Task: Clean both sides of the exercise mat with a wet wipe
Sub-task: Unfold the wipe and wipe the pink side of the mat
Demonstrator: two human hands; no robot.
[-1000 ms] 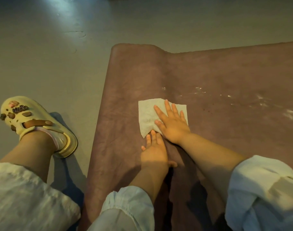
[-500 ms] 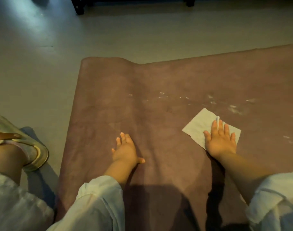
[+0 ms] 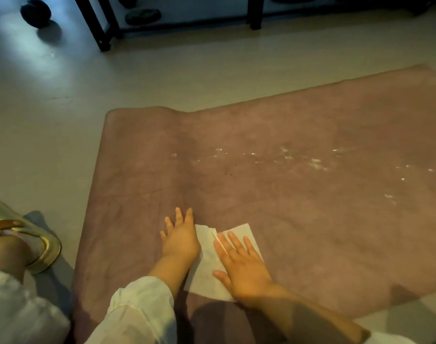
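- Lying flat on the floor [image 3: 162, 80] under both hands, the exercise mat [image 3: 299, 135] is stretching away ahead of them and off to the right, its short end sitting to the left of the left hand.
- Judging progress: one face is being wiped and is not looking finished, since pale flecks and smears [image 3: 313, 163] are showing well ahead of the hands and to the right; the underside is not visible, so I cannot tell whether it is done.
- Resting spread between the two hands, the wet wipe [image 3: 207, 274] is lying on the mat's near part, one corner creased upward.
- Pressing down flat with fingers splayed, the right hand [image 3: 241, 266] is pinning the wipe rather than pinching it.
- Lying palm-down on the mat just beside the wipe, the left hand [image 3: 181, 240] is open and gripping nothing; whether it is touching the wipe's edge is unclear.
- Sitting on the floor left of the left hand, a sandalled foot [image 3: 18, 242] is visible.
- Showing no containers: no wipe packet, bin or bucket is appearing anywhere.
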